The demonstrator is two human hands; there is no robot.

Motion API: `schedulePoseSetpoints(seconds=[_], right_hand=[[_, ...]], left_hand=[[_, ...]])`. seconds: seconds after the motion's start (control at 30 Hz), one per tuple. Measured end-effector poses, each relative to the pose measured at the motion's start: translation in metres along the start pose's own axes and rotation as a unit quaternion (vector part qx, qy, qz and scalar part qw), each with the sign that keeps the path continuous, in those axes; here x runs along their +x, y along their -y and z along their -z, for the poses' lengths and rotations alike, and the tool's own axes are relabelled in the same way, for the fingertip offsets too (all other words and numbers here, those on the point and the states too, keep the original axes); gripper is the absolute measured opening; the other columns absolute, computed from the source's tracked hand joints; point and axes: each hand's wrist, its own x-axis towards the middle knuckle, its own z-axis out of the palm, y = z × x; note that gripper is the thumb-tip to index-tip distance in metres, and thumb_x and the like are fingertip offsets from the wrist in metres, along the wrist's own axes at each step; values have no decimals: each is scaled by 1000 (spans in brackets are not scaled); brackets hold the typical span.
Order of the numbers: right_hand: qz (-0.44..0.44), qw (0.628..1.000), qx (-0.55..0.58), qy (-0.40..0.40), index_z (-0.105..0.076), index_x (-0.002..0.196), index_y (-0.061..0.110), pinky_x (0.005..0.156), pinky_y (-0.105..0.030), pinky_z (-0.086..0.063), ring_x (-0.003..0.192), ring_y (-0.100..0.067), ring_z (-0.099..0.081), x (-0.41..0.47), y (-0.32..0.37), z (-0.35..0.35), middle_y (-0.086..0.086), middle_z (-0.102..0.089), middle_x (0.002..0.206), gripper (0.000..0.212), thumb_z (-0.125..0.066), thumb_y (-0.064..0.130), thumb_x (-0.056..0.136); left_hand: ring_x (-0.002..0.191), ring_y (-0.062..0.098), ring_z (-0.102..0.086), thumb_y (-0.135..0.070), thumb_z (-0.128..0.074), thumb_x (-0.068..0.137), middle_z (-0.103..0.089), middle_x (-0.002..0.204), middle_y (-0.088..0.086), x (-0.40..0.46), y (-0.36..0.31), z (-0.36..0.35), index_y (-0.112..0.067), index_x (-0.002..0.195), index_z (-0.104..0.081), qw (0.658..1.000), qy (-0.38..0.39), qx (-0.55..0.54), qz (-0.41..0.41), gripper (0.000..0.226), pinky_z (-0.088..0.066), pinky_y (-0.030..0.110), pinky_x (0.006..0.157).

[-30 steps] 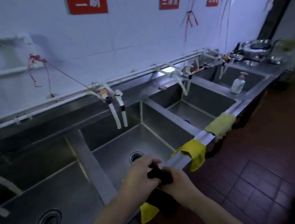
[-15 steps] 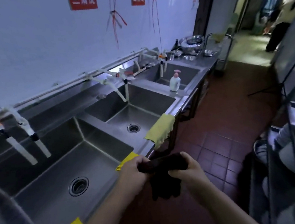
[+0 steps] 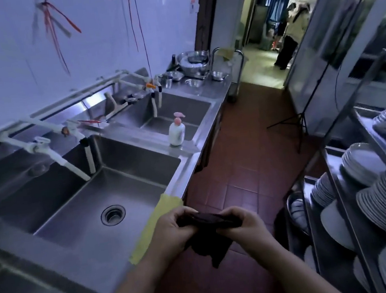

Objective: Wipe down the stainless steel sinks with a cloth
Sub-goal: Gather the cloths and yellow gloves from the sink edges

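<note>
Apparently wiping hasn't begun: my left hand [image 3: 173, 229] and right hand [image 3: 241, 224] each pinch the dark cloth [image 3: 209, 235], bunched over the floor beside the sink [image 3: 109, 188]. Every basin remains, I'd judge.

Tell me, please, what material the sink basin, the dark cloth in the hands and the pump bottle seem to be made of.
Sink basin: looks like brushed stainless steel, grey with soft reflections. Dark cloth: seemingly soft fabric, hanging limp in folds between the left hand and right hand. Pump bottle: probably plastic, smooth white with pink pump.
</note>
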Motion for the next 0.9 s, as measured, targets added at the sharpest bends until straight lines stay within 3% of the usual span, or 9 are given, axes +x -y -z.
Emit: schedulePoseSetpoints(seconds=[0.1,0.17,0.3,0.47,0.53,0.63,0.77,0.9], right_hand=[[8,999,8,-42,-65,77,-2,56,-27,-55,58,-18,-66,52,8,16,-10,-67,64,16,-66,-17,73],[1,998,18,-55,-63,77,-4,53,-22,-52,55,-16,-66,82,11,29,-10,-66,62,12,-66,-16,74],[-3,999,-3,-37,-60,81,2,52,-25,-50,55,-14,-61,145,8,59,-7,-63,64,11,-67,-6,78],[9,999,-38,22,-63,108,28,67,-23,-52,71,-6,-61,239,-10,108,-5,-64,84,45,-69,-3,76],[21,997,-56,39,-68,99,28,69,-20,-52,72,-2,-62,281,-16,135,4,-67,82,39,-70,-3,75],[21,997,-58,47,-70,76,24,61,-16,-49,64,-1,-63,347,-15,184,10,-69,66,27,-70,-3,76],[30,994,-81,64,-66,68,22,50,-27,-51,54,-14,-63,431,-4,239,1,-66,63,22,-69,2,75],[39,988,-112,101,-64,67,22,49,-25,-50,52,-9,-62,511,1,268,1,-64,61,23,-67,1,74]], left_hand=[[37,22,-52,-17,-70,78,-64,55,16,53,-12,0,-12,82,-67,999,37,-9,33,7,-35,24,44],[44,28,-58,-22,-69,80,-66,63,25,83,-18,-5,-13,85,-68,999,32,-4,38,11,-40,36,50],[66,36,-66,-17,-63,89,-70,79,21,152,-17,-21,-20,83,-71,999,1,37,26,11,-53,45,61],[71,19,-68,-34,-63,83,-73,80,7,254,-8,-57,-26,90,-72,996,32,70,33,14,-53,36,65],[69,16,-66,-38,-63,78,-73,79,3,298,-5,-75,-27,91,-73,996,19,77,32,20,-51,31,63],[61,6,-64,-30,-66,80,-72,71,-3,365,-8,-104,-31,86,-73,995,-26,96,18,10,-50,19,54],[51,7,-60,-12,-66,87,-69,61,-1,442,-16,-141,-28,80,-73,994,-75,78,11,18,-48,19,47],[54,7,-62,-11,-67,85,-72,66,1,511,-19,-157,-26,80,-72,990,-112,83,13,17,-48,18,49]])
